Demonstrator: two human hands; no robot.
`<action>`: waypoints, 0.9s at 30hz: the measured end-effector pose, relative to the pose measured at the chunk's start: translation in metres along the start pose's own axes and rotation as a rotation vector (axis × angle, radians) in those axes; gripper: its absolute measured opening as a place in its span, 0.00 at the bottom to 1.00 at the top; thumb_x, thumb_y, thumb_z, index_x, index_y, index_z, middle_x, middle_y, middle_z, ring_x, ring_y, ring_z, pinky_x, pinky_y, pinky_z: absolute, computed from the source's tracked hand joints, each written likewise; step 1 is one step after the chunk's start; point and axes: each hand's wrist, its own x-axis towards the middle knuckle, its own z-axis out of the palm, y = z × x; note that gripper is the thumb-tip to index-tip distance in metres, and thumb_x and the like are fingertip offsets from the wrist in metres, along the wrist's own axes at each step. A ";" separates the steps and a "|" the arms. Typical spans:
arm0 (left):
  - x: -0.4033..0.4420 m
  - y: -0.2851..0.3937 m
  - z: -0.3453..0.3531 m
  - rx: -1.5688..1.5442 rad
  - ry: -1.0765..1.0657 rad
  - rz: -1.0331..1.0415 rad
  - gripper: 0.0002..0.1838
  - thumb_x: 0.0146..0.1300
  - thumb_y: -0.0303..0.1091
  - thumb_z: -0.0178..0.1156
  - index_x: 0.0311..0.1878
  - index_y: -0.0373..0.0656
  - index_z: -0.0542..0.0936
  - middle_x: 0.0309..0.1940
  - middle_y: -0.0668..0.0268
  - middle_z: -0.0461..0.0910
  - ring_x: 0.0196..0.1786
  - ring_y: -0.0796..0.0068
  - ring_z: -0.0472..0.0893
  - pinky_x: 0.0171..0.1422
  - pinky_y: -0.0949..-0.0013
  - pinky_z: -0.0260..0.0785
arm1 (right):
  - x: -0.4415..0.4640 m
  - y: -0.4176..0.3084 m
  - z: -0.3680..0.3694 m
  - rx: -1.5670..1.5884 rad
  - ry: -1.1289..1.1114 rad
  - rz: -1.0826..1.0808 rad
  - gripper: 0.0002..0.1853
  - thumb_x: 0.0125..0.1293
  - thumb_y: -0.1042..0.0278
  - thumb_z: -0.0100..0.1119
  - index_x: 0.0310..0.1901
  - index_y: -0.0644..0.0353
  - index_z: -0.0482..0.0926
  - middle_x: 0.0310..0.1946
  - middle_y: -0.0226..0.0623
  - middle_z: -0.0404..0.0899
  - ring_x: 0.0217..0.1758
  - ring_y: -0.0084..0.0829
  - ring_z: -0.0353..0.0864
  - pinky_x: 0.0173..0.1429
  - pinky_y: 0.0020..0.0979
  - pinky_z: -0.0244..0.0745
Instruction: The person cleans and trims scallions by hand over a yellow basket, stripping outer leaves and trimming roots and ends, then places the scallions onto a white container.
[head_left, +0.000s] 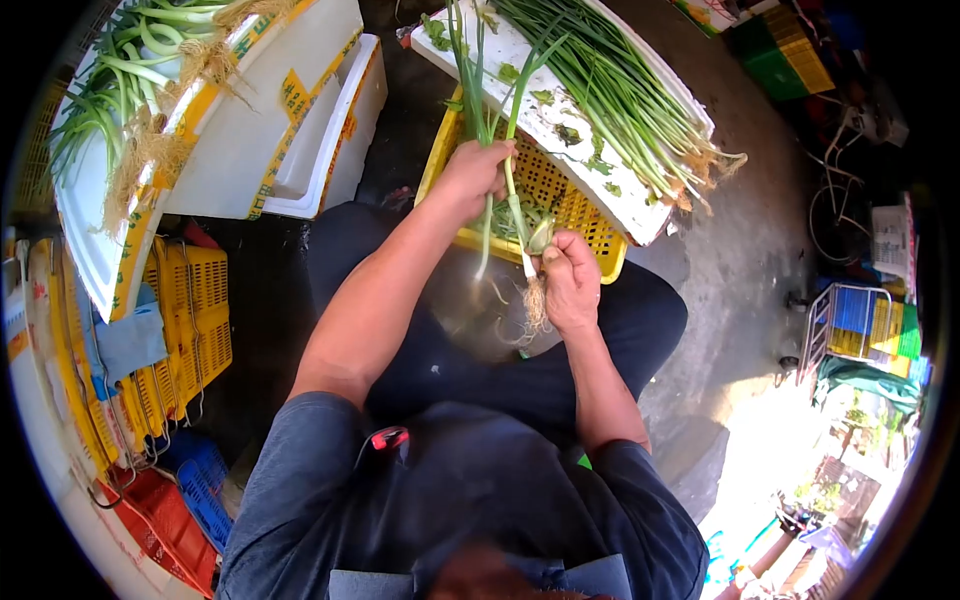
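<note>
My left hand (478, 180) is closed round the stems of a few green onions (513, 190), whose leaves rise above it and whose roots hang below. Beside the white stem ends, my right hand (570, 278) pinches a pale green leaf or peeled layer (541, 236). Under both hands is a yellow perforated basket (596, 232) with green scraps inside. Across its top lies a white foam board (535, 122), carrying a large bunch of green onions (610, 95) with roots toward the right and loose leaf bits.
At upper left, white foam boxes (235, 150) hold more rooted onions (135, 80). Yellow crates (200, 320), a blue basket (200, 475) and a red crate (165, 520) stand at left. A metal cart (850, 320) is at right. Someone's arm (765, 565) shows at lower right.
</note>
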 end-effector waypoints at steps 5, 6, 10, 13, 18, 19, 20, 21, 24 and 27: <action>0.003 -0.003 0.002 -0.002 0.081 0.018 0.11 0.72 0.38 0.58 0.40 0.39 0.79 0.26 0.69 0.75 0.19 0.80 0.65 0.23 0.70 0.59 | -0.035 -0.012 -0.006 0.057 0.037 0.088 0.08 0.71 0.76 0.44 0.42 0.66 0.74 0.35 0.36 0.77 0.30 0.21 0.68 0.38 0.25 0.67; 0.004 0.001 0.000 0.000 0.124 0.044 0.11 0.72 0.37 0.58 0.40 0.38 0.78 0.25 0.67 0.75 0.19 0.78 0.66 0.24 0.68 0.60 | -0.042 -0.013 -0.006 0.078 0.009 0.118 0.08 0.71 0.76 0.44 0.42 0.66 0.74 0.35 0.36 0.77 0.30 0.21 0.68 0.38 0.25 0.67; 0.007 0.013 -0.002 -0.019 0.205 0.126 0.10 0.73 0.38 0.58 0.41 0.41 0.78 0.26 0.71 0.75 0.20 0.80 0.65 0.24 0.71 0.60 | -0.075 -0.021 -0.010 0.162 -0.047 0.225 0.07 0.72 0.75 0.44 0.43 0.66 0.73 0.35 0.39 0.78 0.27 0.21 0.66 0.38 0.27 0.68; 0.013 0.011 -0.007 -0.004 0.208 0.160 0.10 0.74 0.37 0.57 0.42 0.41 0.78 0.26 0.71 0.75 0.20 0.80 0.64 0.24 0.70 0.60 | -0.098 -0.024 -0.018 0.223 -0.064 0.298 0.06 0.73 0.73 0.45 0.41 0.65 0.71 0.35 0.41 0.77 0.25 0.22 0.66 0.59 0.45 0.78; 0.012 0.013 -0.004 0.008 0.253 0.160 0.10 0.74 0.37 0.57 0.41 0.40 0.78 0.26 0.71 0.75 0.20 0.80 0.64 0.24 0.68 0.61 | -0.120 -0.055 -0.029 0.496 -0.082 0.229 0.04 0.74 0.75 0.45 0.39 0.61 0.71 0.33 0.36 0.75 0.28 0.22 0.68 0.71 0.61 0.67; 0.013 0.013 -0.004 0.001 0.252 0.142 0.09 0.74 0.36 0.56 0.41 0.40 0.78 0.26 0.70 0.75 0.20 0.79 0.64 0.25 0.68 0.62 | -0.124 -0.059 -0.033 0.519 -0.089 0.221 0.04 0.74 0.75 0.46 0.39 0.61 0.70 0.34 0.37 0.75 0.28 0.22 0.69 0.71 0.61 0.68; 0.013 0.012 -0.003 -0.017 0.258 0.144 0.08 0.74 0.35 0.56 0.42 0.40 0.78 0.27 0.70 0.75 0.21 0.79 0.64 0.25 0.68 0.62 | -0.127 -0.062 -0.036 0.545 -0.100 0.215 0.04 0.74 0.76 0.46 0.39 0.61 0.70 0.35 0.37 0.75 0.28 0.23 0.69 0.70 0.62 0.68; 0.012 0.011 -0.003 -0.033 0.267 0.146 0.08 0.74 0.35 0.56 0.42 0.40 0.78 0.27 0.70 0.75 0.21 0.79 0.65 0.26 0.68 0.63 | -0.129 -0.064 -0.038 0.538 -0.103 0.223 0.03 0.73 0.76 0.46 0.39 0.60 0.69 0.35 0.37 0.74 0.29 0.24 0.69 0.71 0.63 0.66; 0.014 0.011 0.000 -0.059 0.340 0.140 0.08 0.73 0.35 0.56 0.42 0.40 0.79 0.28 0.68 0.75 0.23 0.78 0.66 0.28 0.68 0.63 | -0.139 -0.067 -0.036 0.539 -0.105 0.198 0.04 0.73 0.77 0.46 0.38 0.61 0.70 0.36 0.37 0.74 0.29 0.26 0.70 0.72 0.65 0.65; 0.020 0.021 -0.007 -0.111 0.436 0.159 0.09 0.73 0.35 0.58 0.43 0.39 0.78 0.29 0.67 0.75 0.24 0.76 0.66 0.28 0.66 0.60 | -0.153 -0.069 -0.037 0.698 -0.139 0.170 0.04 0.74 0.76 0.46 0.38 0.61 0.70 0.36 0.38 0.73 0.29 0.28 0.70 0.72 0.65 0.64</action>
